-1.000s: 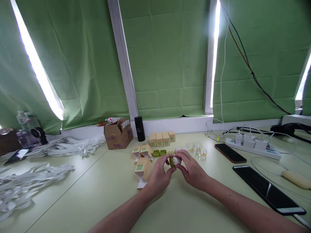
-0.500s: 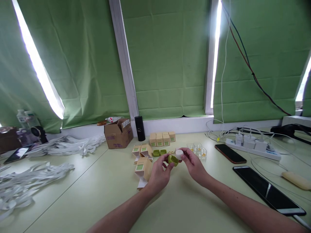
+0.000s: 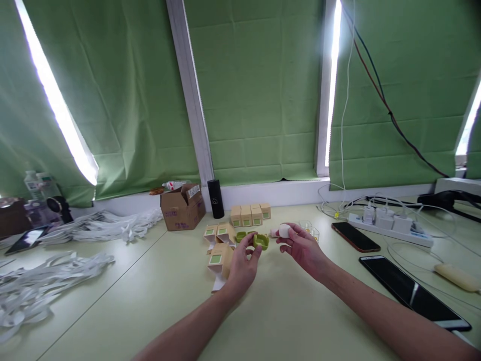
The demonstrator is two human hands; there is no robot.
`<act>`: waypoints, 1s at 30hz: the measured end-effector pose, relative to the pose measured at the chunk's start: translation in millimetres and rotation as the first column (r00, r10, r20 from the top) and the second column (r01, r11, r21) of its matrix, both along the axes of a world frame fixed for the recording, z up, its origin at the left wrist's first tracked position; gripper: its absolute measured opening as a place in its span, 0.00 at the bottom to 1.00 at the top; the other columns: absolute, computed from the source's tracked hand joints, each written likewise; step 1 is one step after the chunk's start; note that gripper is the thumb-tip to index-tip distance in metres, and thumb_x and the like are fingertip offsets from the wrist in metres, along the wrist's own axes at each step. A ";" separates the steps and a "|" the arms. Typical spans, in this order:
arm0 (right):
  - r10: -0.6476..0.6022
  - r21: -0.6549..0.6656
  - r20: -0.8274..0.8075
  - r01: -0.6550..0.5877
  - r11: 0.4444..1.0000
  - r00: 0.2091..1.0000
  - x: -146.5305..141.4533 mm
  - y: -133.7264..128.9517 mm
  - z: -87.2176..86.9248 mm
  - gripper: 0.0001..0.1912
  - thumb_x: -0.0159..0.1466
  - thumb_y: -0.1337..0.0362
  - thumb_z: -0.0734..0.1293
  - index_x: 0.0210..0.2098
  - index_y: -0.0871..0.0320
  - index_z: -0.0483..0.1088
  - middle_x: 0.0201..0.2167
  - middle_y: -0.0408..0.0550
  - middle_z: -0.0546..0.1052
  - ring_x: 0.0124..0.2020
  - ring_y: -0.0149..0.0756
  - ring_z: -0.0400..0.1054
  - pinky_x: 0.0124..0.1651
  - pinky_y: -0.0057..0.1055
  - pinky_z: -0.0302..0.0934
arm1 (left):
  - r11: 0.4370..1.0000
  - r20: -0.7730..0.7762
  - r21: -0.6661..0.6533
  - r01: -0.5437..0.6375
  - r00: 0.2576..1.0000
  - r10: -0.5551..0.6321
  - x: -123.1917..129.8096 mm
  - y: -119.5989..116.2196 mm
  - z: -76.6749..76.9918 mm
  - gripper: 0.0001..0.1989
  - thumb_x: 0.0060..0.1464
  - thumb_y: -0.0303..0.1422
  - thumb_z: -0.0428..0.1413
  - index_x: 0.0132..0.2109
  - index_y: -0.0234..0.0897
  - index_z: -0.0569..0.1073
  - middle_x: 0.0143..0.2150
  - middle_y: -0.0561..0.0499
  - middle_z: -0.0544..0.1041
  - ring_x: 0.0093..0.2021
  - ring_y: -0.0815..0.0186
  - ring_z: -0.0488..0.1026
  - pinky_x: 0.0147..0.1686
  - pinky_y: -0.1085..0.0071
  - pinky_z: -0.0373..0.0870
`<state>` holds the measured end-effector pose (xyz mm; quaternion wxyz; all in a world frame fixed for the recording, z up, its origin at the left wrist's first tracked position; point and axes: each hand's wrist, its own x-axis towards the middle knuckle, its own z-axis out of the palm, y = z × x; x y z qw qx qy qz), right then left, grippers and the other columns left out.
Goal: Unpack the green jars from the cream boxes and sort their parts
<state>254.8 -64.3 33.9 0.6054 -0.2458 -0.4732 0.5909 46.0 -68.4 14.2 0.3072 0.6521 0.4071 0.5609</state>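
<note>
My left hand pinches a small olive-green open container by its side, its hollow facing up and toward me. To its right, my right hand grips a small white rounded piece between thumb and fingers; its exact kind is unclear. The two held pieces are apart. Just behind my left hand sits another green container, partly hidden. Open kraft-paper boxes with green labels stand left of that hand. Clear cups with yellowish bits are partly covered by my right hand.
Several closed kraft boxes stand in a row near the wall, beside a black cylinder and a cardboard box. White straps spread at left. Phones and a power strip with cables lie at right.
My hands have drawn apart. The green container has shifted left and slightly up; the white piece has moved a little right and up, away from it.
</note>
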 end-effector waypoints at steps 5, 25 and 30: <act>-0.129 0.120 0.127 0.114 0.986 0.983 0.9 -1.3 2.2 0.26 0.55 0.48 0.79 0.47 0.52 0.73 0.40 0.48 0.79 0.41 0.40 0.73 0.44 0.40 0.72 | 1.000 -0.004 0.000 -0.011 1.000 0.011 0.1 0.3 0.0 0.22 0.61 0.41 0.59 0.59 0.38 0.71 0.56 0.40 0.78 0.55 0.55 0.76 0.50 0.60 0.74; -0.794 0.796 0.599 0.030 0.605 0.105 37.3 48.2 -38.1 0.15 0.63 0.75 0.62 0.46 0.57 0.74 0.47 0.54 0.81 0.49 0.48 0.71 0.53 0.44 0.64 | 0.998 -0.075 0.008 -0.061 0.995 0.062 1.0 -2.9 2.7 0.20 0.61 0.40 0.58 0.58 0.38 0.73 0.53 0.42 0.80 0.51 0.58 0.77 0.47 0.62 0.74; -0.772 0.771 0.636 -0.025 0.636 -0.007 34.3 51.3 -41.3 0.16 0.63 0.75 0.61 0.45 0.57 0.76 0.46 0.54 0.82 0.47 0.46 0.72 0.54 0.41 0.61 | 0.998 -0.071 0.008 -0.062 0.995 0.063 1.2 -3.0 3.9 0.20 0.61 0.39 0.59 0.58 0.38 0.73 0.53 0.42 0.80 0.50 0.58 0.77 0.46 0.62 0.74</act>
